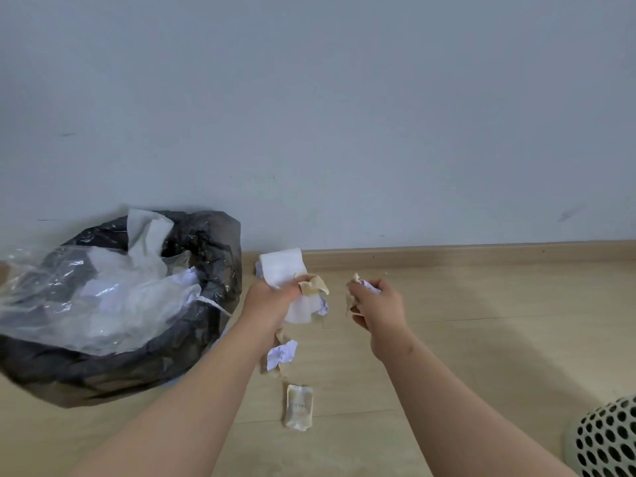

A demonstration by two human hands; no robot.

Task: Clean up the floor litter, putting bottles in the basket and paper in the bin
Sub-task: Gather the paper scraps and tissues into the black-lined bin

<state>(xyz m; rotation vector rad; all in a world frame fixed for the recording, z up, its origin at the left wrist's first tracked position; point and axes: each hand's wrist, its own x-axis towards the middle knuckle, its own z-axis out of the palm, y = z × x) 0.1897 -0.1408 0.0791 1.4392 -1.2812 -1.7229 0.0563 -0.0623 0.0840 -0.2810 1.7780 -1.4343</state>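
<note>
the white sheet (282, 270) is sticking up out of the left hand (268, 297), its long axis running from the fist up toward the wall (378, 132), and a brown scrap (315, 285) is bunching against it on the thumb side. the left hand is gripping both, fingers curled round them. the right hand (382, 304) is clamping a second wad (359, 287) of brown and white paper in curled fingers. the two hands are hovering apart, side by side above the floor (481, 339).

the bin (103, 373), lined with a dark bag and already holding white paper, is sitting to the left of both hands. the left hand is the nearer one, just beside the bin's right wall. the right hand is lying farther off, with the left hand between it and the bin. so the coming drop looks like a leftward swing, short for the left hand and longer for the right.

on the floor below the left forearm, a crumpled ball (282, 352) of pale paper is lying near a flattened piece (299, 406), which is lying closer to the person. small brown bits are showing beside the ball, partly hidden by the arm, so their number cannot be told.

counting: one bin, one perforated basket (605, 438) at the lower right and well apart from the hands, two held wads, two clear loose papers, and no bottles in view.
</note>
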